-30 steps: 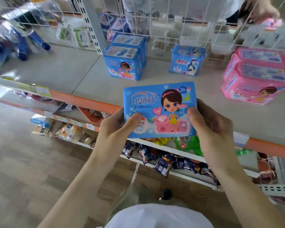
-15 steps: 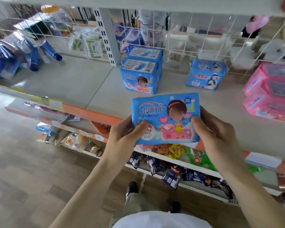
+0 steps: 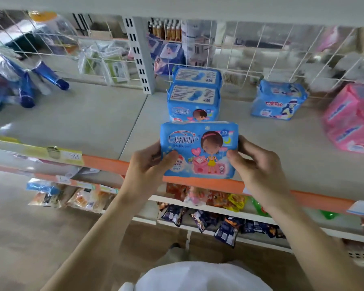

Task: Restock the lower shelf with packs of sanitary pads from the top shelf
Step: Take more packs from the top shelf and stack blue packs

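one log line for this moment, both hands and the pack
step: placing | left hand: grips blue pack left edge | right hand: grips right edge | pack: upright, over shelf front, before two matching packs

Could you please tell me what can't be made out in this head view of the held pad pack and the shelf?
- Back of the held blue pack: faces away.
- Fingers of left hand and right hand: behind the pack.
- Pink packs: cut by right edge, blurred.
- Price tag: too small to read.
- Goods behind wire grid: blurred.
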`<state>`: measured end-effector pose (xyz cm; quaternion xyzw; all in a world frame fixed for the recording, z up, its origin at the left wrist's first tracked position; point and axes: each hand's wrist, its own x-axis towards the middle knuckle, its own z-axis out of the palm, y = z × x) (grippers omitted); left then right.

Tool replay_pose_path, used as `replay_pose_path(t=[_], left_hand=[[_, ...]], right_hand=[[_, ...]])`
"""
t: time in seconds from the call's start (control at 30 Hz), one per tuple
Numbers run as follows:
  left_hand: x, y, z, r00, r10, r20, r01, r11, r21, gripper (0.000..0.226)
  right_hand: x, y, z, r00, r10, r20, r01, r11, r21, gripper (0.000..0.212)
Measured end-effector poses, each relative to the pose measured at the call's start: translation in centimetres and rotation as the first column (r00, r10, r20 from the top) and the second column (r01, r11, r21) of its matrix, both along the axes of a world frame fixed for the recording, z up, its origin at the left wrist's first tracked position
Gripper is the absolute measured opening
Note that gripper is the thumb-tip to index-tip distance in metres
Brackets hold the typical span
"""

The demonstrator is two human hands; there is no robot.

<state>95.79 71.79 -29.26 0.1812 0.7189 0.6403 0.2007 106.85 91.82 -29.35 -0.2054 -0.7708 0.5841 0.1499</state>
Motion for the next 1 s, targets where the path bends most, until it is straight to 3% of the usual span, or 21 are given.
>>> replay_pose_path(t=[0.33,0.63,1.0], left_hand=[[-5.5,-0.4,-2.5,0.990,-0.047,-0.131,0.034,0.994,-0.100,0.036],[-8.8,0.3,-4.2,0.991,-0.067,-0.113,0.057,0.995,-0.086,0.056],[-10.4,0.9,-5.2,0.984,-0.093,-0.154,0.072,0.988,-0.134,0.046]], right_hand=[[-3.8,-0.9,-2.1,0.999,-0.027,0.019,0.022,0.979,0.204,0.050],[-6.3,-0.8,-4.1,0.996,-0.090,0.008,0.085,0.959,0.272,0.048],[-8.2,-0.3,-5.3,0.994,-0.111,-0.011,0.109,0.947,0.303,0.052]])
